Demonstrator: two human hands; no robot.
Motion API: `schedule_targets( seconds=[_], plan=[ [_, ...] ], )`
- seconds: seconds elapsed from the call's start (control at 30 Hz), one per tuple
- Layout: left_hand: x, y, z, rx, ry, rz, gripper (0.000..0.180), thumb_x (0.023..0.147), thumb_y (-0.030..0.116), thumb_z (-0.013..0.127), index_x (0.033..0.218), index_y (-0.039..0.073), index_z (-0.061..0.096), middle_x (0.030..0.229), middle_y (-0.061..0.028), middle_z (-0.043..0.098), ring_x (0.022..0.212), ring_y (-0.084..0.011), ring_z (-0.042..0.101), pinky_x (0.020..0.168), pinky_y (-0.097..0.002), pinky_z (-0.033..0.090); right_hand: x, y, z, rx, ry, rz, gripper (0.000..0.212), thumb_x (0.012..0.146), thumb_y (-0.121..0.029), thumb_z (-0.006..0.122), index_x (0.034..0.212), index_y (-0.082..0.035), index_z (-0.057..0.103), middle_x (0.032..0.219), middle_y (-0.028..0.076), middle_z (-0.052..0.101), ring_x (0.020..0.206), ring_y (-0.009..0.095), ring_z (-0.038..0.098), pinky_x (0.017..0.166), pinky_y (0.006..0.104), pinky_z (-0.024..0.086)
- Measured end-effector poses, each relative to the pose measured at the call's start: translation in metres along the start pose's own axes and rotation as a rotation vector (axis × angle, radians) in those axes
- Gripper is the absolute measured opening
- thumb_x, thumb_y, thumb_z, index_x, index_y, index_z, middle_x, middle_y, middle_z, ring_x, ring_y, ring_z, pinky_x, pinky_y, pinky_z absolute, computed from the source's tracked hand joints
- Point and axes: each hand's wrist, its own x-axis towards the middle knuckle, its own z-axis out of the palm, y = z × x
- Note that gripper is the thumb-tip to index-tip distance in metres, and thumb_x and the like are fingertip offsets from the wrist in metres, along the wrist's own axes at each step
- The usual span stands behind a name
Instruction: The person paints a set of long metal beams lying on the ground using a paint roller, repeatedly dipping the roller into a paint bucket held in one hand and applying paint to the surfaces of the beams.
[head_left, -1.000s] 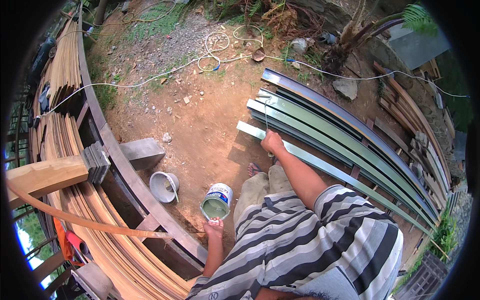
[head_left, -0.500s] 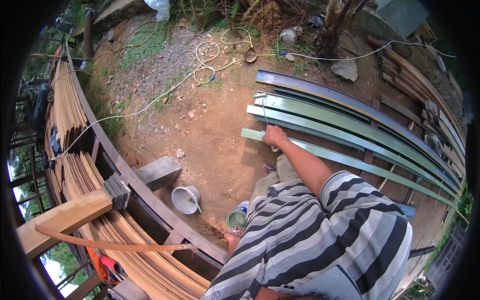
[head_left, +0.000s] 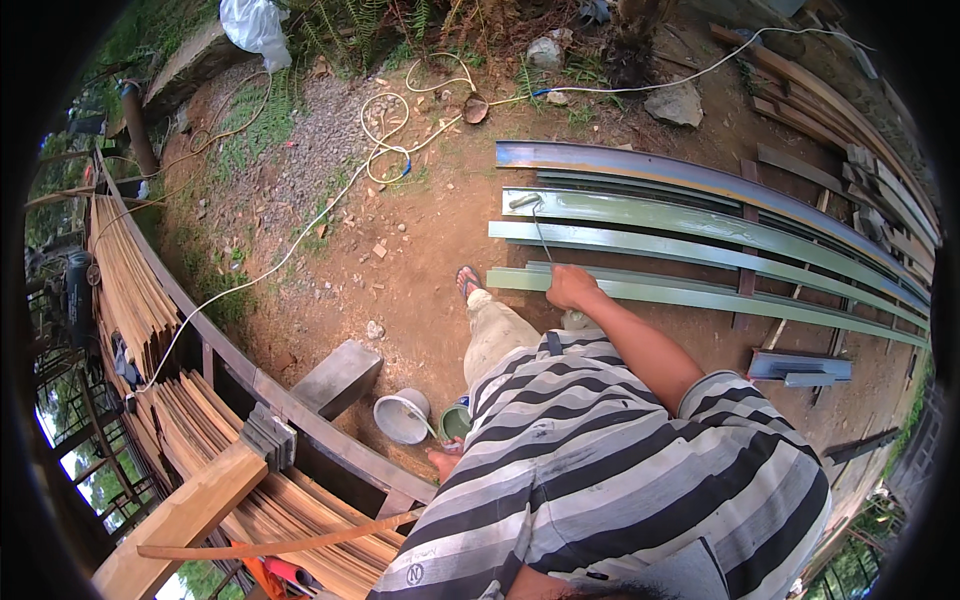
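Note:
My right hand (head_left: 572, 287) is closed around the handle of a small paint roller (head_left: 524, 202). Its thin wire frame reaches away from me, and the roller lies on the near end of a pale green metal beam (head_left: 650, 221) that looks wet and glossy. My left hand (head_left: 444, 460) grips the rim of a paint can (head_left: 456, 422) with green paint inside, low beside my body; my striped shirt covers part of the can. Next to it stands a grey bucket (head_left: 402, 417) with a stick leaning in it. More green beams (head_left: 700, 297) run alongside.
A purplish beam (head_left: 620, 158) lies beyond the green ones, all across wooden supports. At left are a long curved rail (head_left: 225, 350), stacked timber strips (head_left: 135, 270) and a concrete block (head_left: 340, 378). A pale hose (head_left: 285, 225) crosses the ground, and rocks (head_left: 675, 103) lie at the back.
My right hand has moved slightly right and nearer, and the roller sits on the beam's surface instead of its tip. One foot has stepped forward. My left hand and the can shifted left beside the bucket.

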Motion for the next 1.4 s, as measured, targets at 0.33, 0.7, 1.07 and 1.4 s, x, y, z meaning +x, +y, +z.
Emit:
schedule_targets(
  seconds=[0.33,0.7,1.07,1.4],
  plan=[
    [-0.030,0.147,0.281,0.385,-0.278,-0.068,0.062,0.097,0.071,0.042,0.092,0.009,0.050,0.090,-0.0078,0.052,0.083,-0.0243,0.054,0.076,-0.0403,0.056,-0.014,-0.043,0.028,0.021,0.073,0.177,0.061,0.082,-0.018,0.055,0.141,-0.003,0.053,0.117,0.031,0.068,0.114,0.046,0.064,0.102,0.0515,0.051],
    [-0.080,0.260,0.464,0.358,-0.575,0.133,0.053,0.104,0.061,0.039,0.097,0.009,0.050,0.092,-0.0055,0.054,0.089,-0.0238,0.057,0.080,-0.0373,0.052,-0.034,0.001,0.016,-0.097,0.167,0.296,0.059,0.084,-0.019,0.059,0.141,-0.006,0.056,0.123,0.027,0.067,0.118,0.043,0.062,0.102,0.0499,0.051],
    [-0.070,0.250,0.509,0.440,-0.431,0.091,0.057,0.100,0.065,0.043,0.093,0.008,0.049,0.094,-0.0068,0.053,0.085,-0.0242,0.055,0.076,-0.0378,0.055,-0.032,-0.100,0.002,0.171,0.202,0.430,0.057,0.087,-0.022,0.061,0.143,-0.009,0.056,0.120,0.029,0.067,0.116,0.045,0.062,0.102,0.0496,0.050],
    [-0.039,0.207,0.449,0.592,-0.295,-0.011,0.056,0.095,0.067,0.047,0.090,0.011,0.048,0.091,-0.0052,0.049,0.081,-0.0230,0.052,0.073,-0.0368,0.055,0.009,-0.115,0.017,0.066,0.139,0.261,0.058,0.087,-0.026,0.059,0.142,-0.010,0.057,0.127,0.027,0.065,0.123,0.042,0.060,0.108,0.0471,0.047]
  ],
)
